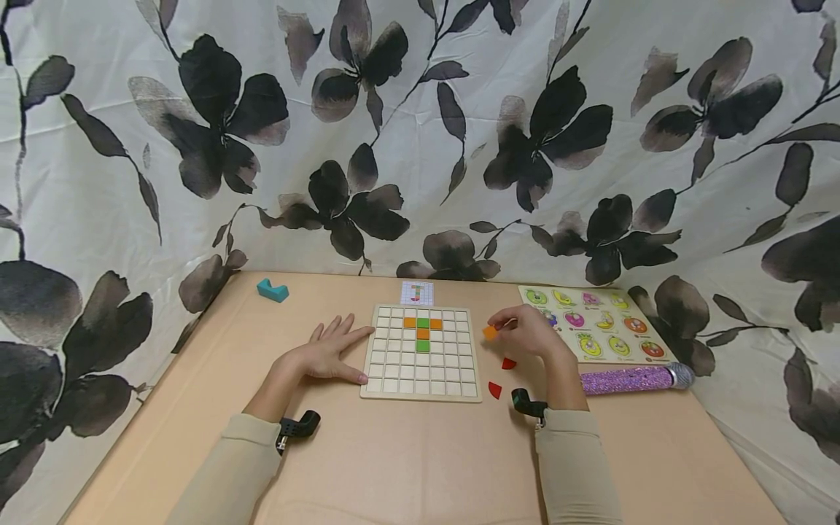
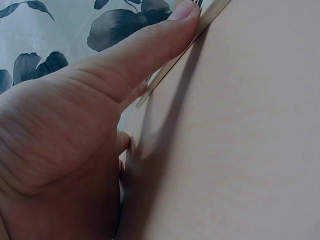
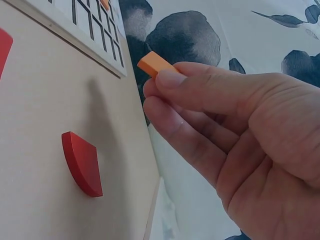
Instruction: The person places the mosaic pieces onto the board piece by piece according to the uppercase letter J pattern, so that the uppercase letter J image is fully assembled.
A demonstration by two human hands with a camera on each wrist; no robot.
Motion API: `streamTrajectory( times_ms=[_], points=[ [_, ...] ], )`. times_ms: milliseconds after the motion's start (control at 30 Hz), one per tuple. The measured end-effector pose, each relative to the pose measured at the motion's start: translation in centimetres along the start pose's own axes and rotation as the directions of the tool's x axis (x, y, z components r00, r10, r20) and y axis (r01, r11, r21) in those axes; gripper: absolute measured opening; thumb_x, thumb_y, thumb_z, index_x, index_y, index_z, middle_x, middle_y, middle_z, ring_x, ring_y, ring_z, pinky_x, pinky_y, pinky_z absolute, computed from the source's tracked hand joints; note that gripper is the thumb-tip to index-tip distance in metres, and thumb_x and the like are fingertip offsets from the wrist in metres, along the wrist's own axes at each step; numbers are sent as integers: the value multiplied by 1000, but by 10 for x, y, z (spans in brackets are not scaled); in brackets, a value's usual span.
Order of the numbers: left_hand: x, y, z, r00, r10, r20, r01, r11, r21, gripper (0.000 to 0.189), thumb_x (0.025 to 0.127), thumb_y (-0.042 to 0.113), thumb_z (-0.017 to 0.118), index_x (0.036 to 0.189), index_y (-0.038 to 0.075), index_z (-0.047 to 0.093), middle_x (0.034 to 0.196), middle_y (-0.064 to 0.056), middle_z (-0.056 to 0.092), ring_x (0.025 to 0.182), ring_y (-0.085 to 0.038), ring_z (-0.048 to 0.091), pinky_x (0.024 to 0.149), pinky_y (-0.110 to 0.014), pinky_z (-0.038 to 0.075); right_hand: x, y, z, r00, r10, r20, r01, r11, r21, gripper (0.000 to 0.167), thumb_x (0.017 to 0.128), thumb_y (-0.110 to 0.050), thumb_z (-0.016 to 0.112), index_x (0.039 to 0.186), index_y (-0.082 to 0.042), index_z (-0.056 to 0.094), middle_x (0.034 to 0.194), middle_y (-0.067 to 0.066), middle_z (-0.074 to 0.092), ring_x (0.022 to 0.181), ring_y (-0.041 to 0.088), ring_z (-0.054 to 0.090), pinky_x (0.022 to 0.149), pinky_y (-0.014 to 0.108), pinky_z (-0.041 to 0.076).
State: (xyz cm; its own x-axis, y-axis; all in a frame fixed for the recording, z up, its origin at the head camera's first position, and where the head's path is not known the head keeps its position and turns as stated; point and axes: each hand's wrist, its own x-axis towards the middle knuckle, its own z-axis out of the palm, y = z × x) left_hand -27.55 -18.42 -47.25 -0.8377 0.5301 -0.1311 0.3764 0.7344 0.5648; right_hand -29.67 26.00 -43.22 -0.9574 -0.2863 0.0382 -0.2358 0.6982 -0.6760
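A white grid board [image 1: 394, 364] lies mid-table, with orange and green square tiles [image 1: 423, 345] set in its cells in a T-like shape. My left hand [image 1: 328, 351] is spread flat beside it, thumb and index finger touching its left edge. Between thumb and fingers, my right hand [image 1: 528, 332] pinches an orange tile [image 3: 156, 64], held above the table right of the board. Two red quarter-round pieces [image 1: 495, 390] lie on the table below that hand; one red piece [image 3: 82, 165] shows whole in the right wrist view. Behind the board is a small pattern card [image 1: 417, 293].
A teal curved block [image 1: 272, 291] sits at the back left of the table. On the right are a sheet of fruit stickers [image 1: 571, 328] and a glittery purple microphone [image 1: 626, 380]. A floral curtain [image 1: 426, 146] hangs behind the table.
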Motion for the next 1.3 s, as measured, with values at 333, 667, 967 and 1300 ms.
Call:
streamTrajectory(
  times_ms=[333, 667, 967, 1300],
  points=[
    [2, 3, -1, 999, -43, 8, 43, 998, 56, 106, 80, 60, 83, 165, 21, 32, 173, -26, 1, 159, -51, -6, 122, -73, -6, 2, -7, 6, 1000, 14, -6, -13, 1000, 26, 20, 90, -4, 77, 110, -7, 80, 101, 9, 76, 89, 23, 65, 85, 35, 57],
    [2, 2, -1, 999, -37, 10, 37, 998, 48, 106, 80, 60, 83, 165, 21, 32, 173, -27, 1, 159, -52, -6, 122, -74, -6, 10, -15, 19, 1000, -1, 5, 1, 1000, 26, 21, 86, -11, 85, 106, -10, 79, 95, 5, 73, 85, 23, 61, 81, 32, 55],
    [13, -21, 14, 999, -45, -21, 46, 998, 44, 114, 72, 75, 80, 165, 32, 30, 176, -15, -3, 162, -40, -11, 125, -67, -12, 13, -24, 29, 1000, 4, 13, -5, 1000, 21, 20, 85, -12, 87, 104, -14, 80, 94, 3, 72, 87, 24, 61, 80, 31, 55],
    [14, -23, 15, 999, -44, -24, 46, 998, 48, 115, 72, 73, 82, 165, 31, 30, 176, -15, -3, 162, -41, -11, 125, -67, -12, 19, -30, 44, 997, -42, 69, 40, 999, 32, 21, 84, -13, 88, 103, -11, 79, 91, 2, 72, 82, 21, 61, 75, 27, 55]
  ],
)
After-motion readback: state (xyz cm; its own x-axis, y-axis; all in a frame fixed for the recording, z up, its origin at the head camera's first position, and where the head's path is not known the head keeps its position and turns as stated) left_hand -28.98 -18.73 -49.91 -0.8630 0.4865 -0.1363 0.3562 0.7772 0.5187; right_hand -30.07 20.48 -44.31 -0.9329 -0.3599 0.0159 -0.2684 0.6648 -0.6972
